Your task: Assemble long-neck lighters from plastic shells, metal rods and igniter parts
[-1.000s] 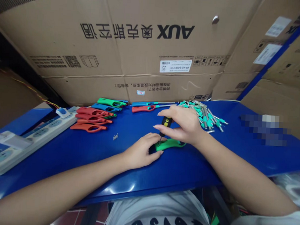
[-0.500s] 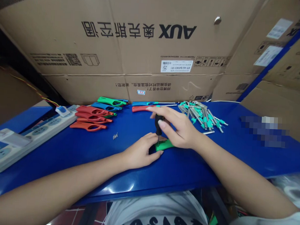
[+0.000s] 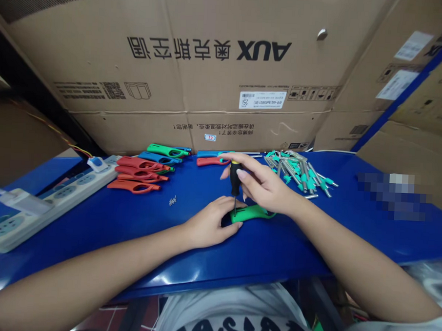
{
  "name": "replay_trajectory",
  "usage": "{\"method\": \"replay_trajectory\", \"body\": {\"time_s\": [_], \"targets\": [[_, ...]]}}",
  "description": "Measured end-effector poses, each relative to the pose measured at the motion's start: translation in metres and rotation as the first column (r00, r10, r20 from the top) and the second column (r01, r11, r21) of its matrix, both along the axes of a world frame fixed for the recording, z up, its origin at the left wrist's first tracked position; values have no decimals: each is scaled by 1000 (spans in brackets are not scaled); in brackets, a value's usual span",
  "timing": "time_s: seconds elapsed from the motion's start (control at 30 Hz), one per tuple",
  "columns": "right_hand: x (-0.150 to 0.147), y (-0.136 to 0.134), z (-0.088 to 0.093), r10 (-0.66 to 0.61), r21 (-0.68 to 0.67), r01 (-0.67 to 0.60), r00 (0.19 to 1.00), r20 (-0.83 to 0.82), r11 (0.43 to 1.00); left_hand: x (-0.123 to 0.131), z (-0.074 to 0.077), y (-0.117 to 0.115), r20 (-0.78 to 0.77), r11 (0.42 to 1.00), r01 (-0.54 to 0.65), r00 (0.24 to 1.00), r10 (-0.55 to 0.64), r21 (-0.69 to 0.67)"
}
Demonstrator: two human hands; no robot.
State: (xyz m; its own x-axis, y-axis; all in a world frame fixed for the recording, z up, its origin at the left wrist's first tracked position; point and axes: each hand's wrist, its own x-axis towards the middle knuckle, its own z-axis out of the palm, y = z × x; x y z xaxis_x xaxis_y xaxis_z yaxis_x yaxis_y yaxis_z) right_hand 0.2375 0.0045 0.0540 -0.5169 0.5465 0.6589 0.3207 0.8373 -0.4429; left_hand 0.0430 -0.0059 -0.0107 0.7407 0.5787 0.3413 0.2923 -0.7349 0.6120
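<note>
A green lighter handle point(image 3: 251, 213) lies flat on the blue table, its left end between the thumb and fingers of my left hand point(image 3: 211, 222). My right hand point(image 3: 269, 187) grips a black-handled screwdriver point(image 3: 235, 180) from above, the index finger reaching over its top. The screwdriver stands upright, and its tip meets the left end of the green handle. The right part of the handle is partly hidden below my right hand. To the left of my left hand lies a small heap of screws point(image 3: 173, 200).
Red handles point(image 3: 134, 186), blue ones and a green handle point(image 3: 166, 150) are stacked at the left. Metal tubes with teal parts point(image 3: 297, 171) lie piled at the back right. A power strip point(image 3: 54, 207) runs along the left, and cardboard point(image 3: 209, 96) stands behind.
The view has shifted slightly. My right hand has changed its hold on the screwdriver, so more of the black handle and the green lighter handle shows. My left hand stays on the green handle.
</note>
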Motion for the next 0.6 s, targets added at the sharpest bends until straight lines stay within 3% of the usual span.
{"method": "replay_trajectory", "body": {"time_s": [0.07, 0.17, 0.23, 0.33, 0.4, 0.5, 0.53, 0.6], "targets": [[1, 2, -1, -56, 97, 58, 998, -28, 994, 0, 1, 0, 0, 1000, 7, 1000, -7, -7], [4, 3, -1, -144, 305, 151, 989, -44, 940, 0, 1, 0, -2, 1000, 13, 1000, -13, -6], [4, 2, 1, -102, 238, 102, 995, -12, 966, 0, 1, 0, -1, 1000, 12, 1000, -12, 3], [2, 0, 3, 14, 15, -14, 1000, -6, 1000, 0, 0, 0, -2, 1000, 7, 1000, -7, 9], [2, 0, 2, -17, 82, 19, 999, -27, 996, 0, 0, 0, -8, 1000, 1, 1000, -1, 4], [3, 0, -1, -139, 355, 145, 989, -41, 923, 0, 1, -1, -14, 1000, 4, 1000, -4, -6], [3, 0, -1, -159, 381, 155, 987, -20, 912, 0, 1, -1, -12, 1000, 5, 1000, -5, -7], [1, -2, -1, -129, 259, 111, 990, 53, 959, 0, 1, -1, -5, 1000, 5, 1000, -5, -9]]}}
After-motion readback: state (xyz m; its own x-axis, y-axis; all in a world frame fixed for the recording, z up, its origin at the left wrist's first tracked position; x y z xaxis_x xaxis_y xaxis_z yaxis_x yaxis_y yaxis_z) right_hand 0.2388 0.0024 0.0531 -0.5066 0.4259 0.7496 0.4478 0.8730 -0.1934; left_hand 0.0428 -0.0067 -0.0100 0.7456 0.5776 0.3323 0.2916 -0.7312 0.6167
